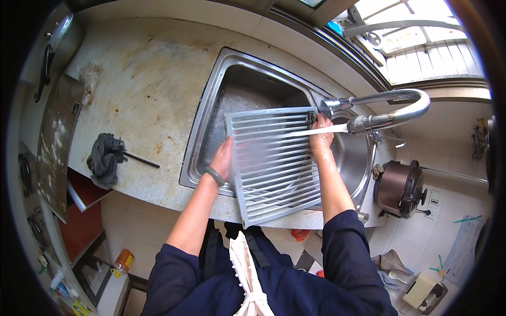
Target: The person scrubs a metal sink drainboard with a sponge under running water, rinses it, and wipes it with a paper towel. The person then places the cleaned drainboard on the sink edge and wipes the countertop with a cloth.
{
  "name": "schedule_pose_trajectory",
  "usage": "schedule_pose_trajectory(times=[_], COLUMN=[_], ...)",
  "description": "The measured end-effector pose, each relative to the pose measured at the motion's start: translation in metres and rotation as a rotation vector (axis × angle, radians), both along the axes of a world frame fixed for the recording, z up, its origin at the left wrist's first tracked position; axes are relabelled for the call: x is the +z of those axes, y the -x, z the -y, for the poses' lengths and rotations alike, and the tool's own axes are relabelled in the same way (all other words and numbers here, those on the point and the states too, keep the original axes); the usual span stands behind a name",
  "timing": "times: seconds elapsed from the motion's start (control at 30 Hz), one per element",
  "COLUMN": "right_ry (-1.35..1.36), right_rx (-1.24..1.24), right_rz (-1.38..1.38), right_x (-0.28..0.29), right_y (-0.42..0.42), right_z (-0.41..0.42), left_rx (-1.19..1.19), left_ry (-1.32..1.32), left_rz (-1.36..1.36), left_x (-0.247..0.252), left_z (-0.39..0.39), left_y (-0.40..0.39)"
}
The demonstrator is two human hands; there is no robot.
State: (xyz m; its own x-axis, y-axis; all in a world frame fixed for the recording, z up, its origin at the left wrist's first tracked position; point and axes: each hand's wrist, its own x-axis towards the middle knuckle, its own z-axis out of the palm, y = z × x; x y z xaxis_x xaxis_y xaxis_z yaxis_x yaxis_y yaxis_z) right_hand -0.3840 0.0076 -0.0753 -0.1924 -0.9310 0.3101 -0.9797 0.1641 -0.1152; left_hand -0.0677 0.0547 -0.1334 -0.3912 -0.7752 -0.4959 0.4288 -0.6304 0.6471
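Observation:
A slatted grey metal rack [276,160] lies tilted across the double stainless steel sink [209,106], its lower end reaching over the counter's front edge. My left hand [222,158], with a green bangle at the wrist, holds the rack's left side. At the upper right corner my right hand [322,139] presses a dark scouring pad [310,118] against the slats. Water [316,131] streams from the curved chrome faucet [415,100], passing over my right hand and spreading across the rack. The fingers of my left hand are partly hidden by the rack's edge.
On the counter [158,94] to the left lie a dark grey rag [104,158] and a thin black rod [142,159]. A stained metal panel [59,138] leans farther left. A brown electric cooker [395,189] stands right of the sink. An oil bottle [125,260] is below.

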Motion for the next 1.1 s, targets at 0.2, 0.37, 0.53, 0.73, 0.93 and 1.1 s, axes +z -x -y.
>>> schedule_pose_trajectory(times=[0.2,0.37,0.53,0.73,0.93,1.1], right_ry=[-0.082,-0.04,-0.156,-0.12,0.031,-0.112], right_rx=[0.46,-0.115,-0.153,0.328,-0.069,0.33], right_rz=[0.191,0.33,0.88,0.343,-0.089,0.258], right_x=[0.018,0.011,0.026,-0.003,0.015,0.005], right_y=[-0.094,-0.019,-0.094,-0.093,-0.003,-0.134], right_z=[-0.021,-0.006,-0.015,-0.033,-0.033,-0.067], left_rx=[0.033,0.013,0.009,0.052,0.058,0.075], left_ry=[-0.069,-0.106,-0.108,-0.13,-0.119,-0.174], left_rz=[0.007,0.051,0.068,0.061,0.099,0.124], left_x=[0.033,0.054,0.054,0.037,0.054,0.05], left_z=[0.002,0.004,0.003,0.0,-0.001,0.002], left_y=[0.002,0.003,0.004,0.005,0.012,0.014])
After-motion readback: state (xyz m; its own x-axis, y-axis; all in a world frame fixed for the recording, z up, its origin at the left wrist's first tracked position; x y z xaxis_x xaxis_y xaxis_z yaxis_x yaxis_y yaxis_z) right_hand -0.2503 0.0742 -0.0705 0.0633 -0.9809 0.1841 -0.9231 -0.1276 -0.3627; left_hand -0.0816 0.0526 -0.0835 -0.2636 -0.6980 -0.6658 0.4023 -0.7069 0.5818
